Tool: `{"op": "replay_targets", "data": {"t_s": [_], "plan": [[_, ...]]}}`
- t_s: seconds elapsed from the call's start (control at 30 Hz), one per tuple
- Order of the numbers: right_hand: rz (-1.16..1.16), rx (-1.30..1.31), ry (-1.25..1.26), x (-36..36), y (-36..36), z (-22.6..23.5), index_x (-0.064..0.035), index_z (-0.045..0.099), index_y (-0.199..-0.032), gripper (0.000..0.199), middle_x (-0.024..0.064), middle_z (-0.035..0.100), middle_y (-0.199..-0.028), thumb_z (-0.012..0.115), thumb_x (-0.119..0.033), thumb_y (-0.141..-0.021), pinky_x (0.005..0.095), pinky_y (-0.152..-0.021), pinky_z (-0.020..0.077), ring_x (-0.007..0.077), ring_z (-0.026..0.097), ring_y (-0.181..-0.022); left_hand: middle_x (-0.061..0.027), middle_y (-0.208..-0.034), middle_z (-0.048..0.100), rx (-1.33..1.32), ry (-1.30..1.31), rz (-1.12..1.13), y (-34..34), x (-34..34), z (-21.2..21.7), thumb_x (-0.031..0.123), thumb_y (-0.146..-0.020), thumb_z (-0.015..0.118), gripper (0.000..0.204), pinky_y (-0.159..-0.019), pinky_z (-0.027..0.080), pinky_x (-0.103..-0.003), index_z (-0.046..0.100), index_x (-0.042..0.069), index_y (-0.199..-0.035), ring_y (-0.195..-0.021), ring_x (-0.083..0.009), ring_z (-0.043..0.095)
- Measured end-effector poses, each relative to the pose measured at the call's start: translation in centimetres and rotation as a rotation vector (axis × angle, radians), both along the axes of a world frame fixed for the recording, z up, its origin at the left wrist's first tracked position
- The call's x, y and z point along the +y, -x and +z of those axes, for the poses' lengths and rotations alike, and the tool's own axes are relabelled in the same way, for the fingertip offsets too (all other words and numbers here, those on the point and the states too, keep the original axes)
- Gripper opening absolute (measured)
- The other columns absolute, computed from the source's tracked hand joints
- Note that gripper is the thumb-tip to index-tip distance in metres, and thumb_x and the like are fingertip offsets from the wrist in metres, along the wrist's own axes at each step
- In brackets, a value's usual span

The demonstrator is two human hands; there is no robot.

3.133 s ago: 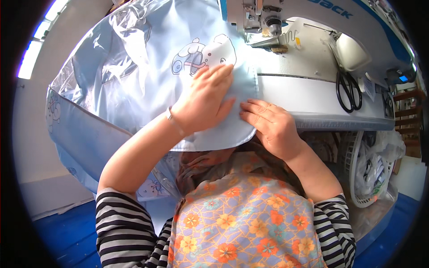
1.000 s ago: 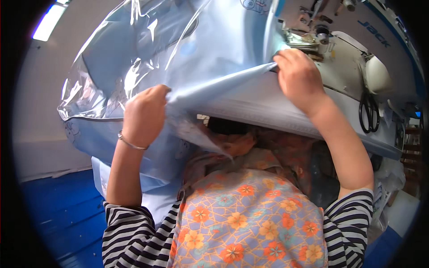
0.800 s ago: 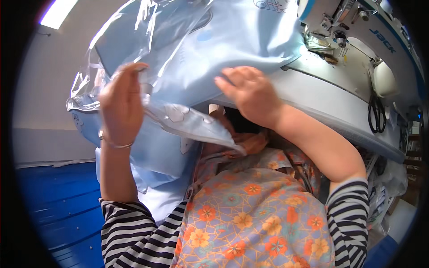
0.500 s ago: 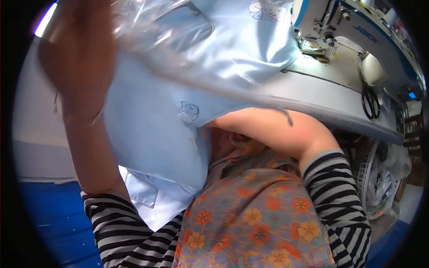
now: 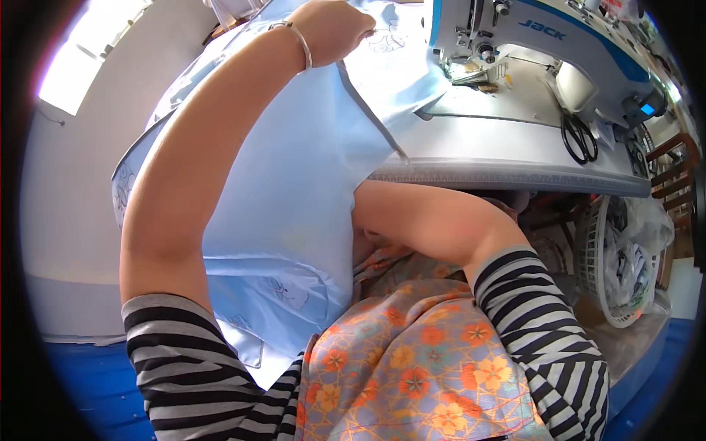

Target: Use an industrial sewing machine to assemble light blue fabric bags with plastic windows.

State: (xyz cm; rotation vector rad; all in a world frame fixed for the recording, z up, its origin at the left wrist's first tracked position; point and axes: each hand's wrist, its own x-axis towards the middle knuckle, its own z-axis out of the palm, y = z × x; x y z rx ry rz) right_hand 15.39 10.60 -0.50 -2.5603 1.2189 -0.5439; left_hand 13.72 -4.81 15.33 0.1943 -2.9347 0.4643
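A large light-blue fabric piece with dark piping and printed cartoon figures hangs over the table's front edge and down toward my lap. My left hand, a bracelet at its wrist, is over the fabric on the table, fingers curled closed on it; the piped edge runs down from beneath the palm. My right forearm reaches leftward below the table edge, and the hand goes out of sight behind the hanging fabric. Part of the fabric lies beside the needle area of a white and blue sewing machine.
Black-handled scissors lie on the sewing table, right of the needle area. A measuring strip runs along the table's front edge. At the right, below the table, stands a white plastic basket holding bagged things. A floral apron covers my lap.
My left hand has swung from the upper left rightward, onto the fabric nearer the machine. The piped edge has been laid over and down. My right hand stays behind the fabric.
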Motion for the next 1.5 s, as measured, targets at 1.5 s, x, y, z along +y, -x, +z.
{"op": "replay_targets", "data": {"t_s": [1.5], "plan": [[-0.318,-1.107,-0.693,15.1,15.5,-0.2,0.0047,0.068,-0.097,0.021,0.0119,0.072,-0.092,0.054,-0.011,-0.093,0.0315,-0.088,0.0487,0.0213,0.067,-0.091,-0.0148,-0.115,0.066,0.454,-0.463,0.138,-3.4,0.8,-11.0,0.020,-0.082,0.072,0.037,-0.097,0.046,-0.039,0.064,0.008,-0.116,-0.108,-0.0338,0.060]]}}
